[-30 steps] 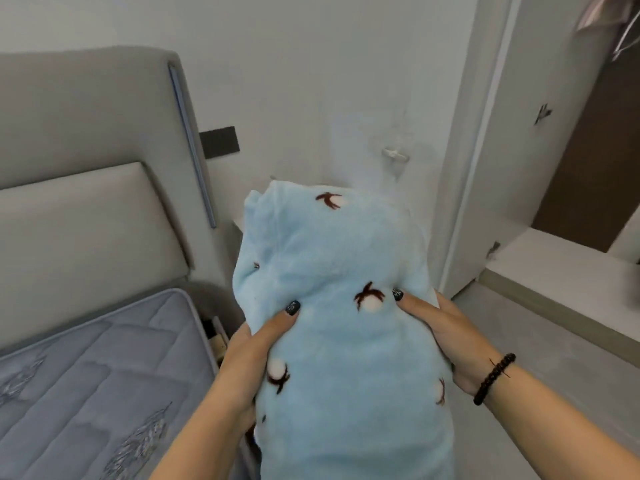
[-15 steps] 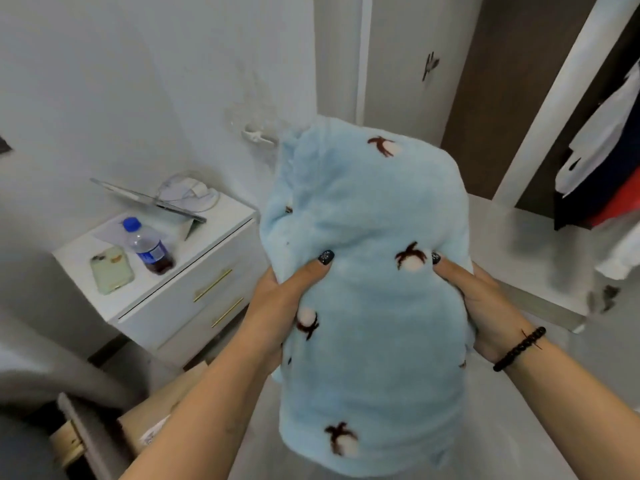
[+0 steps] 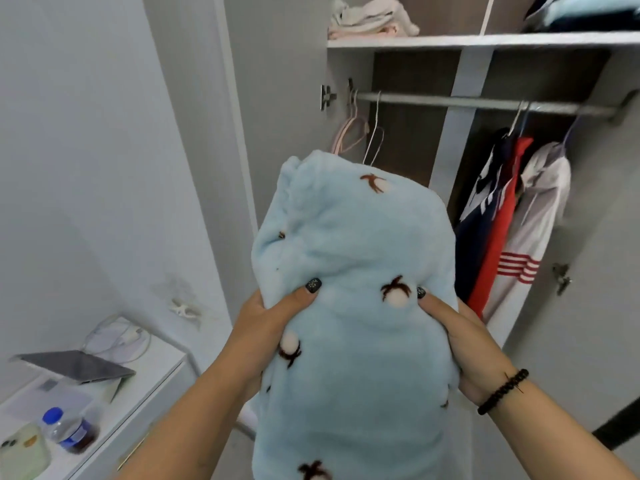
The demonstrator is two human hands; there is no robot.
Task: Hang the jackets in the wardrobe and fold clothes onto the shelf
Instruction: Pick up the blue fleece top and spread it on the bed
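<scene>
Two hands, left hand (image 3: 266,327) and right hand (image 3: 464,344), each grip pinching the folded blue fleece (image 3: 353,306) by its sides, long axis pointing away toward the wardrobe, shelf (image 3: 485,39) above and ahead, both hands about equally near.

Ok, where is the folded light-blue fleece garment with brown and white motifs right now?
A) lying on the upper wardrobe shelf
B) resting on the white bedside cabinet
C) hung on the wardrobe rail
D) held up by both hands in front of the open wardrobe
D: the left hand and right hand grip the folded light-blue fleece garment at its sides, below the upper wardrobe shelf.
</scene>
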